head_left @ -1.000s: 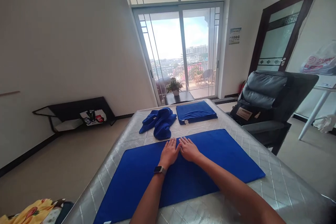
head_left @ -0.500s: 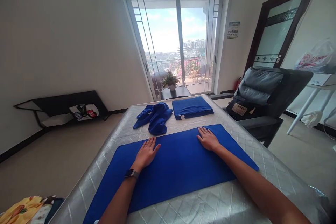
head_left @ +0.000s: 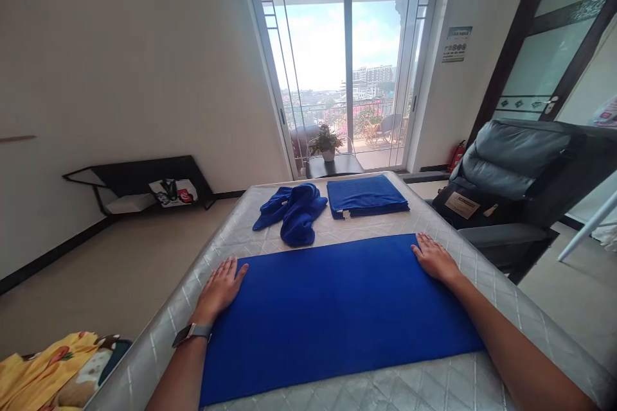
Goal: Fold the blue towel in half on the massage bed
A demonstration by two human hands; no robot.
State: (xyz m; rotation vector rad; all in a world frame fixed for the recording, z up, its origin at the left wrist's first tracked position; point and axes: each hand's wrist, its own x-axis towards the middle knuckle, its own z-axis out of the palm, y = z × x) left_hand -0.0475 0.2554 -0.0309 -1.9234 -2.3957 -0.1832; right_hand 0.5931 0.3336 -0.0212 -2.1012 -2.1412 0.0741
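Note:
A blue towel (head_left: 337,308) lies spread flat on the pale quilted mattress (head_left: 385,392). At the towel's far left corner, my left hand (head_left: 219,289) rests palm down with its fingers stretched out; a watch is on that wrist. My right hand (head_left: 436,258) lies flat on the far right corner, fingers extended. Neither hand grips anything. Beyond the spread towel, a crumpled blue cloth (head_left: 301,215) sits in a loose heap. To its right is a neat stack of folded blue towels (head_left: 369,196) with a small white tag at the front.
A dark recliner (head_left: 520,160) with a black bag (head_left: 465,205) on it stands right of the mattress. Past the far end, a potted plant (head_left: 328,142) sits on a chair before the sliding glass door. Yellow patterned fabric (head_left: 53,369) is heaped at lower left.
My hands have slid apart across the towel, the left one outward to the left edge and the right one to the right edge. The view has turned slightly left.

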